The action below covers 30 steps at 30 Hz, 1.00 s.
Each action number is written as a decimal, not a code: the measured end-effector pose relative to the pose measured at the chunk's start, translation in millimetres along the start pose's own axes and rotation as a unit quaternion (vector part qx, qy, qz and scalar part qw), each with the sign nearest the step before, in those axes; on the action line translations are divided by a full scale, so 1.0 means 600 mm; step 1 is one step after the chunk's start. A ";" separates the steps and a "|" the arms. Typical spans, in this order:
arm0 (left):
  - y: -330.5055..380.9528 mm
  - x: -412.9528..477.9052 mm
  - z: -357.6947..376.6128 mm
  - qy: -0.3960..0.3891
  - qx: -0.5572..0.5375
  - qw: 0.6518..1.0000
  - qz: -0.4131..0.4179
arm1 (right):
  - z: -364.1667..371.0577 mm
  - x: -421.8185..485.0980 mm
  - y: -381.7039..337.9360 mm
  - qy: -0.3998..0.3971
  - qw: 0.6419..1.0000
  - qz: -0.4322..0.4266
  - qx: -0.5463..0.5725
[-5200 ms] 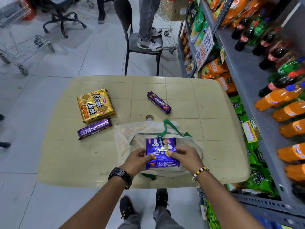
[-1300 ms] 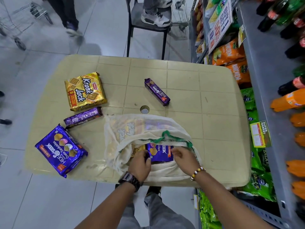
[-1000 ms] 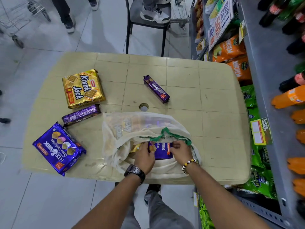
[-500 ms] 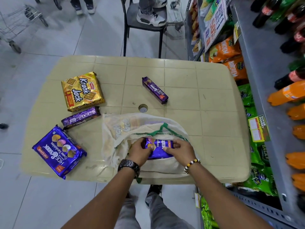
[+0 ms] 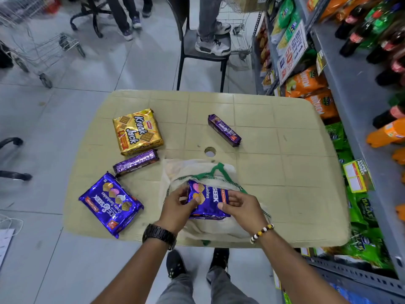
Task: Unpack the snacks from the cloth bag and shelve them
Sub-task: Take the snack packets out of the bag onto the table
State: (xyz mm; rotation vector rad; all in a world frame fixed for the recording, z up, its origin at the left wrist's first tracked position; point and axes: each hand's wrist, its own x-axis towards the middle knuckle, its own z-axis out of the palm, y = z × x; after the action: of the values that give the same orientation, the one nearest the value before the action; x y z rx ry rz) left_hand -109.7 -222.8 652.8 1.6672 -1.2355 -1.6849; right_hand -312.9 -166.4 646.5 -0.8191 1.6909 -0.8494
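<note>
I have both hands on the pack (image 5: 208,200), which sits half out of the mouth of the bag (image 5: 219,229), on the surface (image 5: 285,172) right in front of me. My left hand (image 5: 178,204) pinches its left end, thumb over the top face. My right hand (image 5: 243,206) grasps the right end, thumb on the face and fingers round the edge.

I judge the pack light: glossy film over biscuits. The film looks slick and will likely crinkle and slide under a loose pinch, so I would hold across the two short ends, where the contents back up the wrap, and not by the thin sealed edges. The biscuits are probably brittle, so I squeeze only enough to keep hold and avoid bending the middle. The bag is soft and limp. Its green-trimmed mouth drapes round the pack's far edge and may drag along on the lift, so one hand may have to pin the cloth.

Left of my left hand lies a twin pack (image 5: 110,204). Beyond that are a roll (image 5: 135,161) and a gold pack (image 5: 138,131). The shelf (image 5: 350,106) stands to the right of my right hand.
</note>
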 end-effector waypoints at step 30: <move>-0.024 -0.090 -0.260 0.033 -0.053 0.998 -0.002 | 0.209 -0.114 -0.127 -0.034 0.999 -0.016 0.039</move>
State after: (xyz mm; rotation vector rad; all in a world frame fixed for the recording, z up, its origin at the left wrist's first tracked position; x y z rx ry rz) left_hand 50.8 -212.9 691.5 1.6485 -1.0949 -1.6548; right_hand -167.0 -166.4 716.3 -0.8150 1.5783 -0.8954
